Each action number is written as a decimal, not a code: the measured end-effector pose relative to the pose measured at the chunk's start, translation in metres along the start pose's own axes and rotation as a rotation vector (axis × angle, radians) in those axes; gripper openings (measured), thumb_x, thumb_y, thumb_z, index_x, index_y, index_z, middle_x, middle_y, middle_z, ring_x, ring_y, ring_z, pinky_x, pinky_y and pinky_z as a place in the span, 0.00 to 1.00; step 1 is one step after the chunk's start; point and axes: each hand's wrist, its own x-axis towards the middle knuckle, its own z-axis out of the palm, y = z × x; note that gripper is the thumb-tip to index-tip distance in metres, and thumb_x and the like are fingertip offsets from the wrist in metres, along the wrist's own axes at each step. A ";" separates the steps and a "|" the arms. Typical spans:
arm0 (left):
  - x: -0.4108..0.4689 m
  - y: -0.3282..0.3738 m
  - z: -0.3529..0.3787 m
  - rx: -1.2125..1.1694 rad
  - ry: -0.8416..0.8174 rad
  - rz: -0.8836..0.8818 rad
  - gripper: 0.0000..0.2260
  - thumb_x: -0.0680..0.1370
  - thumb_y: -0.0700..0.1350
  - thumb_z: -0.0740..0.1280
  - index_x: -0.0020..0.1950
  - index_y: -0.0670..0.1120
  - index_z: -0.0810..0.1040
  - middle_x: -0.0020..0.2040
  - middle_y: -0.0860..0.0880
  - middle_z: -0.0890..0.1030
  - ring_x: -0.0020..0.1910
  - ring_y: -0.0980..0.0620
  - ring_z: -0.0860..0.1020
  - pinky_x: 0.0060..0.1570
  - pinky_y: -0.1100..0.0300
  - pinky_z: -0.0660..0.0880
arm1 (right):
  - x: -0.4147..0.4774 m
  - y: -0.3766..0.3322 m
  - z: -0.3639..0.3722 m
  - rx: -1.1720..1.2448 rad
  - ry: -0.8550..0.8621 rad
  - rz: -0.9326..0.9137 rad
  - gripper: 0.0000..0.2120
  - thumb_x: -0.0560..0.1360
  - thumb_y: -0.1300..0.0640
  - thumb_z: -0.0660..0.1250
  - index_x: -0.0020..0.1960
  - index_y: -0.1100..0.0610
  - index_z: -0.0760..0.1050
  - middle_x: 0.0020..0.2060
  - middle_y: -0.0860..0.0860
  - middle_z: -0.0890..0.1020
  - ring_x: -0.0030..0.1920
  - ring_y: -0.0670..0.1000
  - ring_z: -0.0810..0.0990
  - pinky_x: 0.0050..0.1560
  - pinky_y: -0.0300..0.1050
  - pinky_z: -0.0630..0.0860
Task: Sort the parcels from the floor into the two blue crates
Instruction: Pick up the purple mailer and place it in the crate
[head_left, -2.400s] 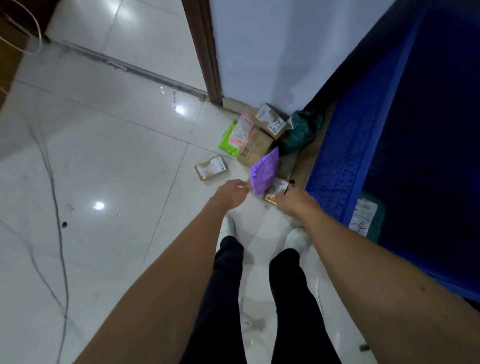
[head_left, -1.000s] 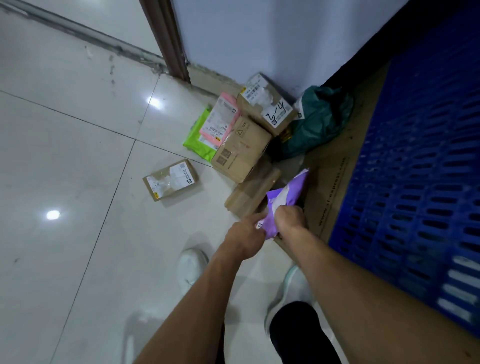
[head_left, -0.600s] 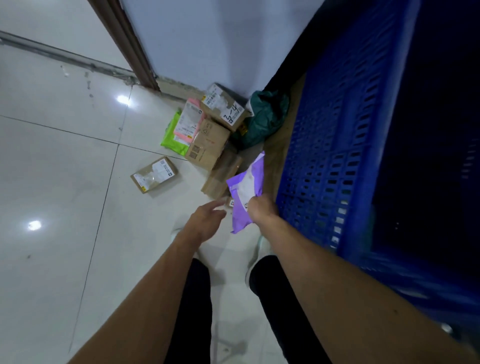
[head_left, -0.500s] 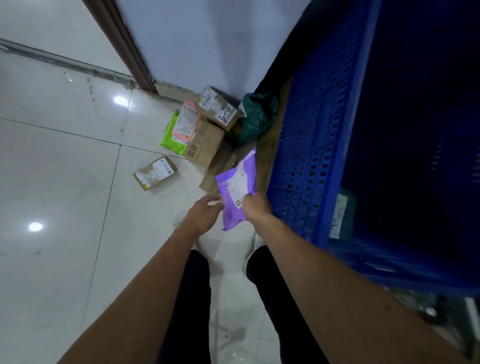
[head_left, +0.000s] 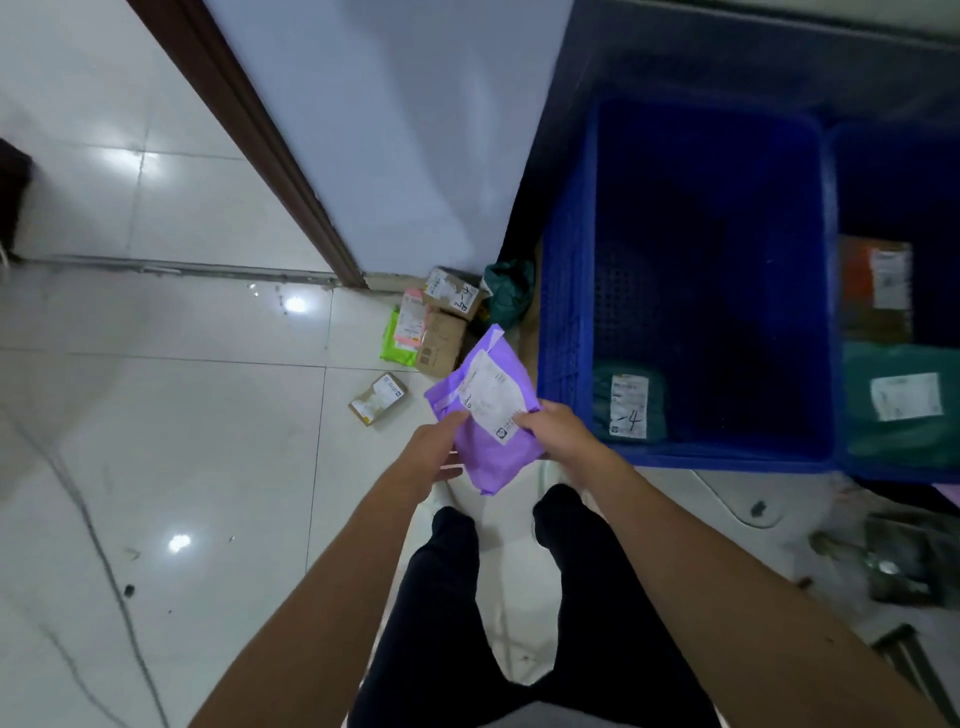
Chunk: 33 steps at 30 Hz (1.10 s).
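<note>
Both hands hold a purple mailer bag (head_left: 480, 415) with a white label, raised in front of me just left of the near blue crate (head_left: 571, 312). My left hand (head_left: 434, 452) grips its left edge and my right hand (head_left: 553, 428) grips its right edge. That crate holds a dark green parcel (head_left: 602, 400) marked "-4". A second blue crate (head_left: 841, 467) at the far right holds a teal parcel (head_left: 904, 410) and a brown one (head_left: 875, 291). More parcels lie on the floor by the wall: cardboard boxes (head_left: 441, 340), a green and pink mailer (head_left: 402, 335), a dark green bag (head_left: 506, 296).
One small cardboard parcel (head_left: 377, 399) lies alone on the white floor tiles. A brown door frame (head_left: 249, 135) and a white wall (head_left: 405, 130) stand behind the pile. Tools and clutter (head_left: 904, 561) lie on the floor at the lower right. My legs and shoes are below the bag.
I picked the purple bag off the floor pile, stood up with it and turned right. My left hand has joined the right on the bag, and both crates have come into view.
</note>
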 end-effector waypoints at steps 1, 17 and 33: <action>-0.009 0.003 0.000 -0.039 -0.002 0.017 0.21 0.77 0.58 0.68 0.63 0.45 0.78 0.55 0.43 0.83 0.51 0.43 0.83 0.54 0.51 0.81 | -0.011 -0.001 -0.005 0.029 -0.025 0.002 0.08 0.79 0.60 0.65 0.57 0.57 0.80 0.49 0.55 0.84 0.42 0.52 0.82 0.40 0.42 0.77; -0.064 0.083 0.056 -0.237 0.079 0.314 0.09 0.80 0.44 0.65 0.59 0.49 0.79 0.55 0.47 0.83 0.51 0.47 0.80 0.43 0.53 0.80 | -0.058 -0.006 -0.080 0.331 0.192 -0.191 0.07 0.75 0.64 0.68 0.53 0.61 0.80 0.44 0.54 0.84 0.41 0.50 0.81 0.37 0.38 0.76; -0.089 0.056 0.276 -0.444 -0.050 0.298 0.14 0.83 0.39 0.60 0.68 0.46 0.75 0.57 0.46 0.84 0.52 0.48 0.82 0.47 0.52 0.81 | -0.014 0.059 -0.306 0.756 0.063 -0.026 0.19 0.69 0.51 0.78 0.56 0.59 0.83 0.50 0.57 0.87 0.54 0.59 0.84 0.59 0.57 0.80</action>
